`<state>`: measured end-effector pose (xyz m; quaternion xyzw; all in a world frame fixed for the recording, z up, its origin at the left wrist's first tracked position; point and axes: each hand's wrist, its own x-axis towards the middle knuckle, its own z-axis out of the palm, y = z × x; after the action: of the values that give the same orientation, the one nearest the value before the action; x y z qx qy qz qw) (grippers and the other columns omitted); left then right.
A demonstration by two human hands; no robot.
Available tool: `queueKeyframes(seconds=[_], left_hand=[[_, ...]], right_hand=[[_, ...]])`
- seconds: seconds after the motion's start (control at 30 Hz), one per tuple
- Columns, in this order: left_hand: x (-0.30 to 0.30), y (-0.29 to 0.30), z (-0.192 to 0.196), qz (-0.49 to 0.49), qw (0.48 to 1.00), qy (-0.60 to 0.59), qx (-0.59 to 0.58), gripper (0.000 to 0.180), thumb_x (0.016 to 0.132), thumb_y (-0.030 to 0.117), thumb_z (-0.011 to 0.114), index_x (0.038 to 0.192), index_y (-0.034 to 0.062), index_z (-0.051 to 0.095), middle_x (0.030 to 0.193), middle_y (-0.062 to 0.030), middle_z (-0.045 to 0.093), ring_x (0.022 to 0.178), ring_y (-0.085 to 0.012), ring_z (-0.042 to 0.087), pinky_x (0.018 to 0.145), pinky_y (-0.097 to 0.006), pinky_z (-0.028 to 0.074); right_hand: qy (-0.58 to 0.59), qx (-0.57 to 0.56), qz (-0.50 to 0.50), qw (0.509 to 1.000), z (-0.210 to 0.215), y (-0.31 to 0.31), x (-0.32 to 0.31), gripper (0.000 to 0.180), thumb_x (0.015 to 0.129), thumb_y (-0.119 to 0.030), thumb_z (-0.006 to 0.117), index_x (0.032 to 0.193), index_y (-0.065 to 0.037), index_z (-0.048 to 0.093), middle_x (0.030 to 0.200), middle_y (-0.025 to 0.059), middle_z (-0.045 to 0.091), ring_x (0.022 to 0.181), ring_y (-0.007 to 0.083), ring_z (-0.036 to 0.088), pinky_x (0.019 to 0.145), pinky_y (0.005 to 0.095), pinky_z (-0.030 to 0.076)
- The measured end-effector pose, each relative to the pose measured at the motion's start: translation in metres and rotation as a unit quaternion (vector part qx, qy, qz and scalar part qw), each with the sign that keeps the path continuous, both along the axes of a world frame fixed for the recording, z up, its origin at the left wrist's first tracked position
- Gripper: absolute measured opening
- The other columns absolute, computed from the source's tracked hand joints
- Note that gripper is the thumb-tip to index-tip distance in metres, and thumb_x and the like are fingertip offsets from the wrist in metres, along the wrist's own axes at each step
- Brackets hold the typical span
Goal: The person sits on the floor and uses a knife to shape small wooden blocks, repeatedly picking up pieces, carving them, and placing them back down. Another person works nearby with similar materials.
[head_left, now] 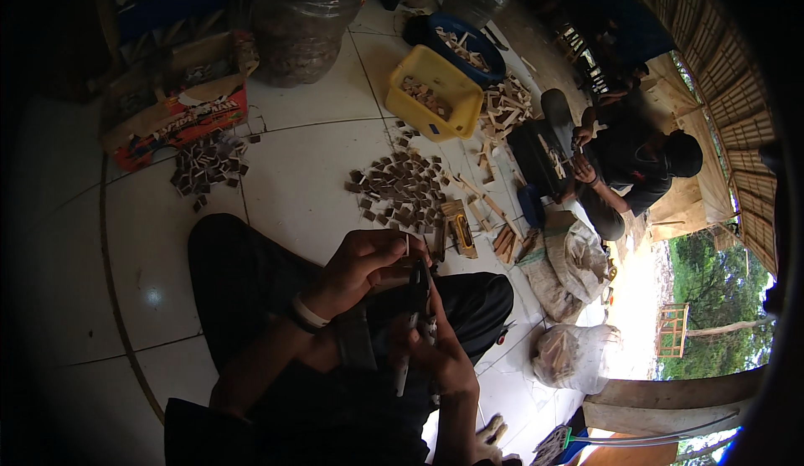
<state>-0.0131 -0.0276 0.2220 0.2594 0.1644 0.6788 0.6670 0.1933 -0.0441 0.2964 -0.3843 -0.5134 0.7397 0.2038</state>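
My left hand (360, 269) is closed, its fingertips pinching a small thin pale piece (408, 245) in front of my lap. Wrapped around a dark hand tool (418, 286) with a pale metal handle, my right hand (444, 357) is closed too. The tool's upper end meets the left fingertips; its exact kind is too dim to make out. Beyond my hands, a heap of small dark square pieces (406, 185) lies on the tiled floor. Next to it are a yellow-and-brown small box (459, 230) and several wooden strips (505, 242).
A yellow tub (465, 123) and a blue basin (496, 71) hold wood pieces at the back. Another dark heap (209, 164) lies by a printed carton (180, 127) at left. At right, a co-worker (636, 164) sits near a woven sack (565, 278) and a filled plastic bag (578, 355).
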Motion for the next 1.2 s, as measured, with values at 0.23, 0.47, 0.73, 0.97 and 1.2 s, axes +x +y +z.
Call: queueKeyframes(seconds=[0.23,0.47,0.73,0.97,1.2], left_hand=[[0.006,-0.006,0.003,0.09,0.975,0.184,-0.084,0.027,0.105,0.015,0.067,0.123,-0.0037,0.072,0.11,-0.0086,0.076,0.106,-0.0147,0.072,0.098,-0.032,0.06],[0.003,-0.005,0.0,0.023,0.996,0.037,-0.079,0.03,0.106,0.018,0.065,0.129,-0.0022,0.069,0.112,-0.011,0.074,0.105,-0.0167,0.073,0.098,-0.035,0.062],[0.008,-0.002,-0.008,0.013,0.996,0.003,-0.083,0.034,0.106,0.021,0.067,0.131,-0.0018,0.069,0.112,-0.0092,0.074,0.108,-0.0175,0.072,0.098,-0.035,0.061],[0.011,-0.002,-0.007,0.06,0.991,0.064,-0.098,0.034,0.104,0.017,0.07,0.13,-0.005,0.07,0.114,-0.0116,0.075,0.106,-0.0183,0.073,0.097,-0.035,0.061],[0.001,-0.002,-0.005,0.069,0.983,0.169,-0.038,0.031,0.103,0.011,0.07,0.13,-0.0036,0.071,0.105,-0.0115,0.078,0.101,-0.0166,0.074,0.097,-0.031,0.059]], right_hand=[[-0.04,0.031,0.008,0.999,-0.008,0.0,0.001,0.079,0.105,-0.002,0.06,0.171,-0.01,0.018,0.118,0.0047,0.06,0.101,0.0116,0.057,0.091,0.0278,0.049],[-0.068,0.036,0.007,0.997,-0.01,-0.004,0.005,0.081,0.105,-0.003,0.061,0.171,-0.01,0.017,0.117,0.0036,0.061,0.1,0.011,0.058,0.09,0.027,0.049],[0.019,-0.009,-0.007,1.0,-0.012,-0.003,0.008,0.083,0.104,0.0,0.058,0.171,-0.01,0.011,0.108,0.0052,0.062,0.089,0.0129,0.06,0.079,0.0308,0.053],[-0.032,-0.008,-0.02,0.999,-0.005,-0.004,0.005,0.082,0.104,-0.001,0.059,0.171,-0.009,0.012,0.108,0.0049,0.062,0.09,0.0129,0.06,0.08,0.0298,0.052],[-0.062,0.038,0.027,0.997,-0.007,-0.005,0.013,0.082,0.105,-0.005,0.06,0.172,-0.011,0.012,0.103,0.0038,0.06,0.087,0.0119,0.058,0.08,0.0298,0.051]])
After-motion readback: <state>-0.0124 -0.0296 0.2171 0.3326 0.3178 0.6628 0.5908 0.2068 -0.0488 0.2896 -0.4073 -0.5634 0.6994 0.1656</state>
